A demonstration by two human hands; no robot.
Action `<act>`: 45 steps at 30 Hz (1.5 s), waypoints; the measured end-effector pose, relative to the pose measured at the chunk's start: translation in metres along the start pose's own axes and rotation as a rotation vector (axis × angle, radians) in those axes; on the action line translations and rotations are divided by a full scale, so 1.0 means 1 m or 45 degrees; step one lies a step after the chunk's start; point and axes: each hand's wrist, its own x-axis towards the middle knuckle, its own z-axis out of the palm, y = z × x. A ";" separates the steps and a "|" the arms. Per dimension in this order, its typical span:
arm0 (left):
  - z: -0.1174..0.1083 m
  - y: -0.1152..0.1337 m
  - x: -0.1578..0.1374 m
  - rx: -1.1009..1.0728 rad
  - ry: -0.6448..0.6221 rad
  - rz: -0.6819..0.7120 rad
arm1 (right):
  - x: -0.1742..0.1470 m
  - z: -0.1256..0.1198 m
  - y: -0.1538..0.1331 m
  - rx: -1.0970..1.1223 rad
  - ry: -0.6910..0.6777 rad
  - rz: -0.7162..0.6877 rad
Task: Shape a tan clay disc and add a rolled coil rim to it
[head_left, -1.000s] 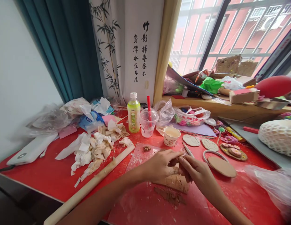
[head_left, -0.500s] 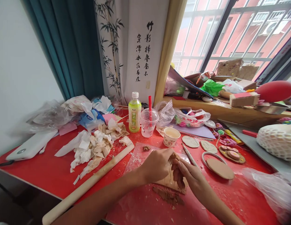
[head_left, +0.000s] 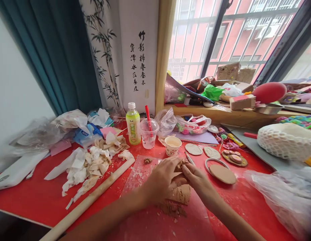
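My left grip (head_left: 163, 174) and right grip (head_left: 197, 178) both hold brown clay (head_left: 180, 164); I should press gently and evenly.

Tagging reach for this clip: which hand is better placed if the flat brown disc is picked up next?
Probably the right hand: it is nearer the brown disc; the left hand would have to reach past the right. Both hands hold brown clay, so it might first need freeing.

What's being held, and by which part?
Clay, between both hands; they cover most of it, so exactly which part they grip can't be told.
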 end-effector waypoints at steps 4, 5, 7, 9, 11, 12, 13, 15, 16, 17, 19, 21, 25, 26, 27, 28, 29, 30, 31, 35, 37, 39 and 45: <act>-0.001 -0.003 0.002 -0.049 -0.016 0.011 | 0.001 0.000 0.006 -0.080 0.046 -0.079; -0.001 -0.003 0.003 -0.056 -0.040 0.006 | 0.000 -0.001 0.007 -0.084 0.077 -0.100; -0.002 -0.002 0.004 -0.118 -0.083 -0.014 | -0.002 -0.003 0.006 -0.107 0.137 -0.148; -0.006 0.000 0.005 -0.228 -0.080 -0.019 | -0.005 -0.004 0.003 -0.131 0.165 -0.169; -0.012 0.001 0.007 -0.333 -0.045 -0.009 | -0.009 -0.004 -0.001 -0.164 0.173 -0.185; -0.016 0.002 0.008 -0.375 -0.038 -0.013 | -0.011 -0.003 -0.003 -0.198 0.181 -0.199; -0.021 0.002 0.009 -0.407 -0.049 -0.026 | -0.013 -0.002 -0.004 -0.258 0.182 -0.212; -0.029 0.003 0.011 -0.424 -0.134 -0.052 | -0.016 -0.001 -0.005 -0.448 0.165 -0.229; -0.032 0.003 0.011 -0.401 -0.187 -0.064 | -0.017 0.000 -0.005 -0.559 0.146 -0.230; -0.034 0.004 0.011 -0.361 -0.235 -0.075 | -0.017 0.000 -0.005 -0.664 0.129 -0.228; -0.034 0.004 0.010 -0.251 -0.285 -0.083 | -0.016 -0.001 -0.003 -0.814 0.113 -0.213; -0.030 0.004 0.008 -0.142 -0.277 -0.078 | -0.013 -0.002 0.000 -0.877 0.121 -0.176; -0.021 0.003 0.004 0.095 -0.169 0.030 | -0.009 -0.005 0.004 -0.802 0.058 -0.081; -0.020 0.003 0.004 0.154 -0.126 0.064 | -0.009 -0.005 0.005 -0.772 0.020 -0.060; -0.018 0.002 0.003 0.214 -0.081 0.100 | -0.010 -0.005 0.005 -0.749 -0.014 -0.042; -0.017 0.001 0.003 0.271 -0.040 0.140 | -0.010 -0.004 0.006 -0.735 -0.039 -0.024; -0.016 0.000 0.002 0.328 -0.003 0.185 | -0.011 -0.004 0.006 -0.733 -0.053 -0.007; -0.014 -0.002 0.002 0.381 0.024 0.237 | -0.011 -0.003 0.006 -0.734 -0.059 0.007; -0.013 -0.004 0.001 0.423 0.043 0.290 | -0.012 -0.001 0.005 -0.729 -0.061 0.025; -0.008 -0.009 0.000 0.364 0.011 0.328 | -0.013 0.002 -0.002 -0.633 -0.092 0.121; -0.009 -0.008 0.002 0.184 -0.060 0.178 | -0.012 0.002 -0.006 -0.559 -0.058 0.146; -0.011 -0.005 0.004 -0.012 -0.159 0.007 | -0.011 -0.001 -0.009 -0.517 0.014 0.153; -0.007 -0.003 0.002 0.144 -0.239 0.001 | -0.006 -0.008 -0.004 -0.519 0.077 0.181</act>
